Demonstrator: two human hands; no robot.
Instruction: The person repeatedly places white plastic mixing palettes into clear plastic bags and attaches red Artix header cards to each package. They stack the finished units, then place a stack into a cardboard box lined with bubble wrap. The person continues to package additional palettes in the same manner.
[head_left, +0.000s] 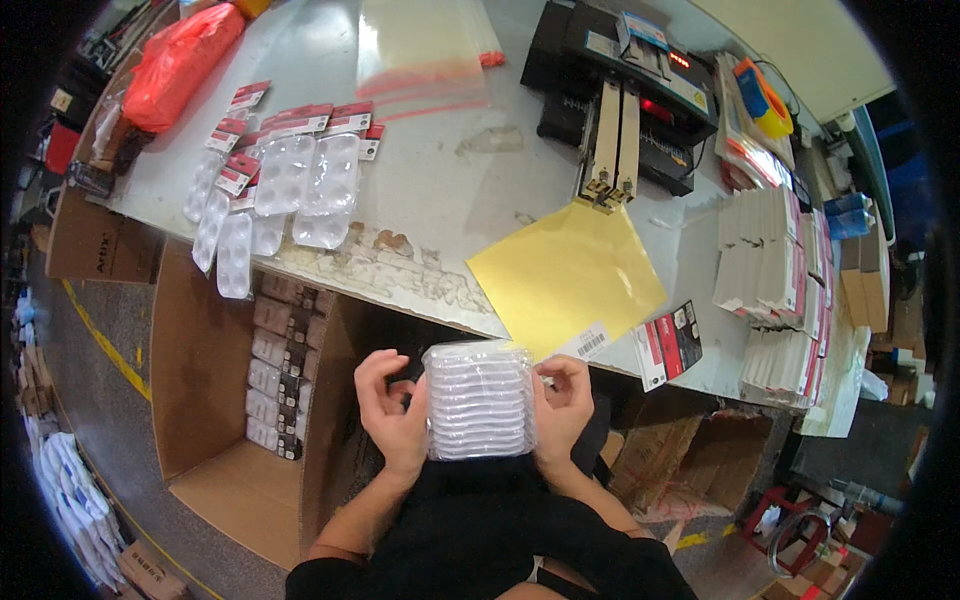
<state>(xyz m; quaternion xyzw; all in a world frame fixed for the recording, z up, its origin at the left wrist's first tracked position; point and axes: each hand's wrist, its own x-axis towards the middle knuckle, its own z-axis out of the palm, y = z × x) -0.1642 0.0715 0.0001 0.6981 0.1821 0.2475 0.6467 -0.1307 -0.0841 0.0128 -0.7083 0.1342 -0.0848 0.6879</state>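
Observation:
A clear-wrapped stack of white wavy-edged pieces (480, 401) is between my two hands, close to my body at the table's front edge. My left hand (394, 409) presses its left side, fingers curled. On the right side, my right hand (562, 401) grips it with bent fingers. A yellow sheet (570, 274) with a barcode label (585, 343) lies just beyond the stack, its far corner at a black sealing machine (645, 82). Right of the sheet is a red, black and white header card (669, 345). Packed white plastic paint palettes (285, 176) lie at the left.
Clear plastic bags (424, 45) and a red plastic bag (184, 67) lie at the far side. Stacked cards (761, 259) and a tape dispenser (765, 97) are at right. A cardboard box (232, 502) holding rows of packs stands below the table's left edge.

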